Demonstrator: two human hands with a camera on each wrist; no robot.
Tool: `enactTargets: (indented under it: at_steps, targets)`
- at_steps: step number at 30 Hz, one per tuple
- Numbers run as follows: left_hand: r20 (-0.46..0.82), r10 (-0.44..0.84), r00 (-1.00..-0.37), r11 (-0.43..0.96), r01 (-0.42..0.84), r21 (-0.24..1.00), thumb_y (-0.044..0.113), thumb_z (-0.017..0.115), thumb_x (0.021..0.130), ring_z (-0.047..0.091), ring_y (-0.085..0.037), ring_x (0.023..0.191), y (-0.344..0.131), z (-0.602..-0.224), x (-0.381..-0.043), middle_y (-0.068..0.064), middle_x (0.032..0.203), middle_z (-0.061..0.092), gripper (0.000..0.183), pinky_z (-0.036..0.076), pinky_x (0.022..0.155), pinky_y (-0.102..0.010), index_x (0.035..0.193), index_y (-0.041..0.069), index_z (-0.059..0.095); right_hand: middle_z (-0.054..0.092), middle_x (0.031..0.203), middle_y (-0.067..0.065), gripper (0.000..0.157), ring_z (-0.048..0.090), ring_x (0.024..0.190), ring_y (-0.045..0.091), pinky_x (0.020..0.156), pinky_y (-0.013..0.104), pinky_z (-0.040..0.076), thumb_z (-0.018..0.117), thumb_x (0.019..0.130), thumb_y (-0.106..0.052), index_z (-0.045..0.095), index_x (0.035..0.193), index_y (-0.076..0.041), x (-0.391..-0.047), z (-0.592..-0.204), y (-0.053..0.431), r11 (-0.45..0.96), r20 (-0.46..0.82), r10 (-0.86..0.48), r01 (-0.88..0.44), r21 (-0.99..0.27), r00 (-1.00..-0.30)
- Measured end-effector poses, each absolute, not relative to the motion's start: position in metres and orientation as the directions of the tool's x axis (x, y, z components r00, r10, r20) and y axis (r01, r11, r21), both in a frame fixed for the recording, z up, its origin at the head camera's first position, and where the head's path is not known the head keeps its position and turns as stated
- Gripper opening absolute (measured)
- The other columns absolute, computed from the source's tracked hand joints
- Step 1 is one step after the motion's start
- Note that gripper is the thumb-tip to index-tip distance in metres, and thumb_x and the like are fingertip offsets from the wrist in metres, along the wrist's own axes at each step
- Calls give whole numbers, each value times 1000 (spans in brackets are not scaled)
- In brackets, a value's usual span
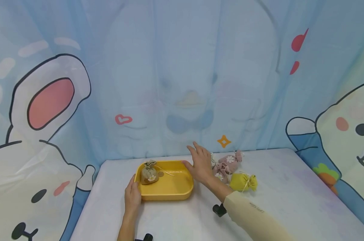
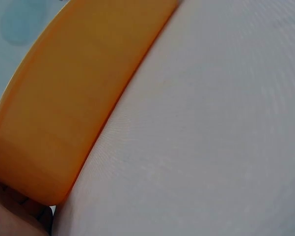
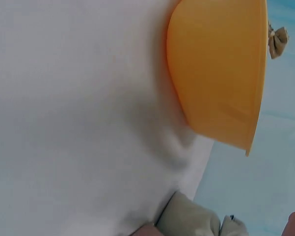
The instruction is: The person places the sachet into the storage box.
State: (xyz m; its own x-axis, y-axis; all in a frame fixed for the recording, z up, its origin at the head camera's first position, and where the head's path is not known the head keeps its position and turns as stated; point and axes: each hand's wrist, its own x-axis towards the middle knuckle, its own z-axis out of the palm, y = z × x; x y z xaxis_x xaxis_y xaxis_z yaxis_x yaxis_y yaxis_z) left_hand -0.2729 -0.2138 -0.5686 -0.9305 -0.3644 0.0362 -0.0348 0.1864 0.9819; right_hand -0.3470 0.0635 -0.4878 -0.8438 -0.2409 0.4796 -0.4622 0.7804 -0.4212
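Observation:
A yellow tray [image 1: 167, 197] stands on the white-covered table, with a khaki drawstring pouch [image 1: 148, 174] bearing a white flower inside its left end. My left hand [image 1: 132, 196] grips the tray's left end; in the left wrist view, the fingers are partly hidden against the tray wall. My right hand [image 1: 201, 164] hovers by the tray's right end, fingers spread, holding nothing. Beside it lie pink pouches [image 1: 231, 161], a yellow pouch [image 1: 241, 181] tied with cord, and a pale pouch [image 3: 189, 219] mostly hidden by the hand in the head view.
A small brownish round spot or piece [image 1: 161, 174] shows beside the khaki pouch in the tray. Behind the table hangs a blue cartoon curtain [image 1: 185, 83]. Black wrist-camera parts [image 1: 219, 210] show below the right forearm.

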Motion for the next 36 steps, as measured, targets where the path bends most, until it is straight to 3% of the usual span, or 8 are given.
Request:
enactTargets:
  at_steps: [6, 12, 23, 30, 36]
  targets:
    - [71, -372, -926, 201, -5, 980, 17, 28, 108, 29, -39, 157, -214, -567, -273, -19, 165, 38, 55, 24, 130, -55, 160, 0, 37, 39, 163, 21, 63, 40, 145, 45, 121, 67, 30, 74, 96, -31, 52, 150, -8, -352, -489, 78, 798, 491, -198, -430, -421, -848]
    - [54, -359, -932, 197, -19, 980, 18, 27, 109, 27, -38, 158, -215, -568, -273, -19, 167, 36, 55, 22, 131, -54, 161, 1, 35, 36, 165, 22, 64, 37, 147, 46, 122, 68, 29, 74, 97, -29, 49, 152, -8, -355, -492, 89, 819, 420, -167, -362, -445, -892]
    - [46, -360, -932, 190, -25, 981, 19, 27, 110, 28, -37, 157, -213, -566, -271, -17, 167, 37, 54, 23, 131, -54, 161, 2, 36, 40, 160, 24, 62, 42, 142, 47, 114, 67, 41, 72, 97, -23, 49, 151, -3, -360, -499, 99, 851, 387, -141, -311, -423, -911]
    - [50, -352, -935, 192, -20, 981, 18, 27, 109, 27, -38, 158, -213, -567, -271, -18, 167, 36, 55, 23, 131, -54, 161, 1, 35, 49, 150, 26, 53, 45, 138, 47, 114, 63, 44, 62, 95, -3, 51, 147, 2, -365, -501, 108, 809, 363, -125, -306, -501, -924]
    - [46, -362, -931, 195, -28, 980, 18, 26, 109, 27, -39, 158, -213, -566, -272, -19, 167, 35, 55, 22, 131, -56, 161, 1, 34, 63, 132, 29, 38, 58, 126, 46, 107, 60, 52, 59, 95, 2, 62, 132, 8, -369, -502, 114, 821, 328, -122, -281, -497, -937]
